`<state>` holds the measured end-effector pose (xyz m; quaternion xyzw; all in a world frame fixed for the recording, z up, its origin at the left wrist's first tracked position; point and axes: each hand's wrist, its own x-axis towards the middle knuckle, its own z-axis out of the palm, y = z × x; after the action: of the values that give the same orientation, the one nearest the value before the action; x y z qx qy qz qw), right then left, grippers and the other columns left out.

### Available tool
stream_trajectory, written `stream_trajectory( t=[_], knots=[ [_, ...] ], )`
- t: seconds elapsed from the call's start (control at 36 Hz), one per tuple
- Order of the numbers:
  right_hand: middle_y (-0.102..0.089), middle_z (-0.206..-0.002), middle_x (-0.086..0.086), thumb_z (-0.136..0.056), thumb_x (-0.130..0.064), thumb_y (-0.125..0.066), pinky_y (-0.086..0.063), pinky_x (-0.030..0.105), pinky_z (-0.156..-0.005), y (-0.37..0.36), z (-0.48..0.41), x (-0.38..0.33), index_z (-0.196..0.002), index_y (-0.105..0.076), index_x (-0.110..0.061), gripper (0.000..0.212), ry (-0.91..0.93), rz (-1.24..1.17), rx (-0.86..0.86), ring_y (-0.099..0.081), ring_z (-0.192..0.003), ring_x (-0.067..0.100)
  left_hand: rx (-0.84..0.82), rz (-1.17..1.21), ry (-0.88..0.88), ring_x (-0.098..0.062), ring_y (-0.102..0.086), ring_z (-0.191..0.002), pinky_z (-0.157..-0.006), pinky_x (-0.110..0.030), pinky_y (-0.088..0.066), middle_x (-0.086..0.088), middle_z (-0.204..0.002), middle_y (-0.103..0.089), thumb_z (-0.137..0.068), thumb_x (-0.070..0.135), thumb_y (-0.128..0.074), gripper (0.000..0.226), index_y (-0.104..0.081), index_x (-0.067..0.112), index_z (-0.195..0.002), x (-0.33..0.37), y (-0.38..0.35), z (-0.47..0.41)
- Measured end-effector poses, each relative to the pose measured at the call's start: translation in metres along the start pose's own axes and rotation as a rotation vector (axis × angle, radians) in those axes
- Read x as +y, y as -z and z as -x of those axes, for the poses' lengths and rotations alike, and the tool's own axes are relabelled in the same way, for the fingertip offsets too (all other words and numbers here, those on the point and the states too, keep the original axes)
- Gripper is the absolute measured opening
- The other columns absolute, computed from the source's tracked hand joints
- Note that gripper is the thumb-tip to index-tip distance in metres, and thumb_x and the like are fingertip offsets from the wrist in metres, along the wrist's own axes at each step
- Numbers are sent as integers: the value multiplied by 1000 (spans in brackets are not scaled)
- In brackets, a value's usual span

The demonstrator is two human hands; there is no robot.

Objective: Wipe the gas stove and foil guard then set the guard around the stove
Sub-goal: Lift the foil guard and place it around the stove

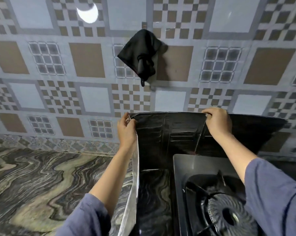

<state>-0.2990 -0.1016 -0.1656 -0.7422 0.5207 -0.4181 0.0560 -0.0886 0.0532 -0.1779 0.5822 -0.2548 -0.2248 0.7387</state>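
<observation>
The foil guard (169,133) stands upright behind and to the left of the black gas stove (191,169); its inner face looks dark and creased, and its silver outer side shows along the left panel. My left hand (126,132) pinches the guard's top left corner. My right hand (218,123) grips the top edge at a fold farther right. A further panel of the guard spreads to the right behind my right arm. The stove's burner (229,217) and pan support sit at the lower right. A black cloth (141,55) hangs from a hook on the wall above.
The patterned tiled wall (85,65) rises directly behind the guard. A marbled stone counter (41,184) stretches to the left of the stove. My blue sleeves cross the lower part of the view.
</observation>
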Motion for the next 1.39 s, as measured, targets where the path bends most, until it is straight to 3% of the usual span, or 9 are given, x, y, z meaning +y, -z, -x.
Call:
stream_trajectory(
  t=[0.11,0.28,0.5,0.67,0.83,0.97,1.03,1.22,1.39],
  knots=[
    [-66,-110,14,-88,3,-50,-46,38,-89,-9,-6,9,-108,-68,-4,27,154,70,38,-54,-104,32,45,12,20,-17,-48,-121,-109,-40,-37,-4,-134,-46,-87,12,-47,49,-43,20,-135,-9,-21,-4],
    [-65,-108,13,-89,0,-53,-43,39,-87,-28,-10,9,-111,-66,-3,26,318,105,45,-53,-101,30,70,16,-8,-8,-43,-114,-104,-26,-33,-2,-137,-38,-90,10,-46,47,-43,17,-136,-14,-47,-14],
    [-65,-93,13,-83,0,-60,-44,40,-77,-33,-28,18,-96,-71,-4,17,255,51,163,-52,-89,32,52,22,8,-6,-42,-107,-96,-21,-31,4,-125,-38,-90,11,-46,44,-45,14,-134,-26,-63,-30],
    [-66,-93,14,-81,1,-62,-44,39,-78,-33,-37,30,-89,-69,-3,11,202,24,228,-54,-89,32,8,136,73,-14,-48,-121,-106,-29,-37,-1,-134,-49,-88,8,-51,42,-49,16,-129,-25,-75,-31],
    [-61,-97,12,-84,-3,-60,-43,32,-80,-35,-39,40,-92,-69,-6,12,103,-41,277,-53,-97,30,-22,202,109,-15,-48,-122,-103,-25,-37,-2,-134,-51,-89,7,-51,21,-60,20,-103,-25,-84,-29],
    [-59,-96,14,-85,-5,-62,-37,27,-75,-40,-37,43,-91,-68,-4,9,107,-90,281,-51,-97,32,-18,234,122,-14,-49,-119,-99,-22,-37,-2,-132,-53,-89,6,-51,37,-53,11,-126,-26,-95,-24],
    [-60,-95,13,-84,-5,-62,-37,27,-73,-42,-35,43,-90,-69,-5,9,108,-89,288,-52,-95,32,-28,235,131,-16,-49,-122,-103,-25,-38,-3,-132,-54,-89,6,-50,35,-54,10,-124,-26,-101,-19],
    [-60,-98,16,-84,-2,-61,-23,11,-70,-37,-32,46,-93,-70,-4,12,72,-116,288,-51,-98,32,-13,282,157,-17,-56,-114,-103,-33,-44,-5,-129,-54,-90,8,-50,34,-53,13,-124,-30,-127,-6],
    [-57,-98,17,-84,0,-61,-23,9,-74,-28,-36,52,-91,-70,-1,11,73,-118,274,-48,-101,33,-49,246,151,-18,-55,-114,-91,-23,-45,-7,-131,-52,-89,3,-49,39,-50,11,-127,-28,-142,2]
  ],
)
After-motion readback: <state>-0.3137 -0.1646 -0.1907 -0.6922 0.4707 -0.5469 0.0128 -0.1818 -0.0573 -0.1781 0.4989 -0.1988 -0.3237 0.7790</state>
